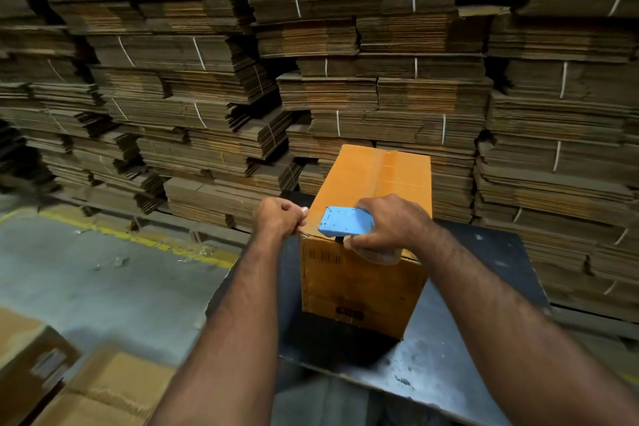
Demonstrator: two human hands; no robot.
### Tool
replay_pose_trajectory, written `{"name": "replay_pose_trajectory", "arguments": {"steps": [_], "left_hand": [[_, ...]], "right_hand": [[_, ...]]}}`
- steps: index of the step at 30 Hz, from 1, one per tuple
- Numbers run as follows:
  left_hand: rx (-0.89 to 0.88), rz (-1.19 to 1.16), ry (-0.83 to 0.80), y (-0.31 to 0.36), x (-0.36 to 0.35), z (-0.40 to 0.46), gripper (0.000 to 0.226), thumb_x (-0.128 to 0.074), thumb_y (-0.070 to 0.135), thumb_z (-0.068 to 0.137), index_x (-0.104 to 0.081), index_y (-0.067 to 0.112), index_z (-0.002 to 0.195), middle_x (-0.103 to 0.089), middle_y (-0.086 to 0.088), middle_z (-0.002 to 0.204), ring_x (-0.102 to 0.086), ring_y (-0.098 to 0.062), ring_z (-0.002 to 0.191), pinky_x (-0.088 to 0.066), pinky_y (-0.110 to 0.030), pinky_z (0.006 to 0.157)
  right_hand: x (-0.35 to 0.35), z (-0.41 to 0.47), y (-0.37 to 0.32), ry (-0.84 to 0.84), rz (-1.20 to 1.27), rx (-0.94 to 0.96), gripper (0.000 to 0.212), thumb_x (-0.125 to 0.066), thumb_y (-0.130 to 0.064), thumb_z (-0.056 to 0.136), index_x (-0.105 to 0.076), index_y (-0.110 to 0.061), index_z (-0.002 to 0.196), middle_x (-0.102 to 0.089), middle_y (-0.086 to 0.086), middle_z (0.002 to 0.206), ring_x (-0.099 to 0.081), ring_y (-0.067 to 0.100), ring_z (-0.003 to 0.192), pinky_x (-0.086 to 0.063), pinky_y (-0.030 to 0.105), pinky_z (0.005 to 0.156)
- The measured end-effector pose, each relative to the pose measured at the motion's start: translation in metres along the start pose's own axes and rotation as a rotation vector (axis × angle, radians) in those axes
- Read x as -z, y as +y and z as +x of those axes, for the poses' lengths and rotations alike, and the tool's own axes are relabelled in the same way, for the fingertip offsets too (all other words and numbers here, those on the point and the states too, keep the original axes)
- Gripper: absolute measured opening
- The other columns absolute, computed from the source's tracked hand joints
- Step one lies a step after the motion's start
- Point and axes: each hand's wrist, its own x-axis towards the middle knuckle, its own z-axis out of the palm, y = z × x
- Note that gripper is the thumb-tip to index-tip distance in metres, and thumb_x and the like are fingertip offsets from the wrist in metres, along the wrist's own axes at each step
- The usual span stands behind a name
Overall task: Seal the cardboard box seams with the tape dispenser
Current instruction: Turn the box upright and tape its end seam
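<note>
One seam, along the box (373, 190) top, looks taped already. We see our right hand (390, 228) gripping the tape dispenser (345, 221) at the near top edge on the desk (484, 339); left hand (280, 218) fingers curl on the near-left corner. End overlap unfinished; other seams hidden.

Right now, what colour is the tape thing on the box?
Light blue tape dispenser, seen in the head view.

Matt cardboard box (363, 273), glossy tape strip (389, 166), painted blue tape dispenser (345, 221), scuffed metal table (449, 356)
</note>
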Motion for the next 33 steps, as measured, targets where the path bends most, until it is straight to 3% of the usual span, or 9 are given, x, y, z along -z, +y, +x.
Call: {"name": "replay_pose_trajectory", "arguments": {"steps": [3, 6, 9, 14, 24, 28, 33], "left_hand": [[-0.031, 0.107, 0.08, -0.003, 0.0, 0.005, 0.013, -0.08, 0.026, 0.082, -0.073, 0.015, 0.08, -0.072, -0.003, 0.079, -0.07, -0.014, 0.075, -0.061, -0.031, 0.065], [-0.021, 0.138, 0.053, -0.008, 0.004, 0.014, 0.014, -0.08, 0.028, 0.083, -0.074, 0.015, 0.082, -0.073, -0.002, 0.079, -0.067, -0.011, 0.071, -0.054, -0.026, 0.056], [-0.018, 0.121, 0.018, -0.016, 0.012, 0.026, 0.015, -0.079, 0.027, 0.083, -0.075, 0.014, 0.079, -0.074, -0.003, 0.075, -0.066, -0.01, 0.064, -0.047, -0.023, 0.049], [0.035, -0.034, -0.101, -0.04, 0.015, 0.041, 0.019, -0.078, 0.018, 0.083, -0.075, 0.012, 0.065, -0.072, -0.005, 0.062, -0.06, -0.012, 0.051, -0.052, -0.028, 0.058], [0.173, -0.233, -0.324, -0.064, 0.013, 0.042, 0.015, -0.074, 0.019, 0.088, -0.073, 0.01, 0.076, -0.072, -0.005, 0.072, -0.054, -0.011, 0.052, -0.051, -0.026, 0.054], [0.173, -0.22, -0.408, -0.067, 0.017, 0.037, 0.017, -0.071, 0.031, 0.09, -0.072, 0.017, 0.081, -0.071, 0.005, 0.072, -0.056, -0.011, 0.059, -0.045, -0.024, 0.052], [0.152, -0.117, -0.391, -0.087, 0.017, 0.036, 0.013, -0.072, 0.025, 0.09, -0.067, 0.014, 0.085, -0.064, -0.003, 0.075, -0.056, -0.017, 0.064, -0.041, -0.026, 0.053]], "right_hand": [[0.004, 0.013, -0.018, -0.049, -0.08, -0.026, 0.087, -0.055, -0.086, 0.07, -0.053, -0.024, 0.13, -0.062, -0.002, 0.114, -0.054, 0.017, 0.098, -0.048, 0.037, 0.077], [0.011, 0.026, -0.033, -0.08, -0.176, -0.047, 0.093, -0.045, -0.094, 0.066, -0.057, -0.023, 0.125, -0.063, 0.0, 0.107, -0.057, 0.02, 0.096, -0.05, 0.037, 0.075], [0.015, 0.036, -0.043, -0.123, -0.197, -0.064, 0.093, -0.047, -0.093, 0.066, -0.057, -0.025, 0.129, -0.063, 0.0, 0.108, -0.058, 0.02, 0.096, -0.053, 0.04, 0.078], [0.017, 0.042, -0.054, -0.179, -0.238, -0.077, 0.09, -0.05, -0.092, 0.067, -0.055, -0.03, 0.132, -0.06, -0.004, 0.104, -0.053, 0.017, 0.092, -0.052, 0.039, 0.077], [0.0, 0.055, -0.056, -0.244, -0.316, -0.105, 0.088, -0.049, -0.093, 0.066, -0.055, -0.034, 0.131, -0.063, -0.005, 0.106, -0.058, 0.017, 0.096, -0.049, 0.034, 0.069], [-0.002, 0.059, -0.059, -0.245, -0.354, -0.109, 0.09, -0.047, -0.094, 0.065, -0.052, -0.036, 0.134, -0.063, -0.005, 0.108, -0.058, 0.018, 0.097, -0.048, 0.034, 0.068], [0.001, 0.061, -0.064, -0.263, -0.344, -0.112, 0.09, -0.044, -0.096, 0.064, -0.053, -0.038, 0.132, -0.063, -0.007, 0.109, -0.057, 0.016, 0.097, -0.048, 0.034, 0.069]]}}
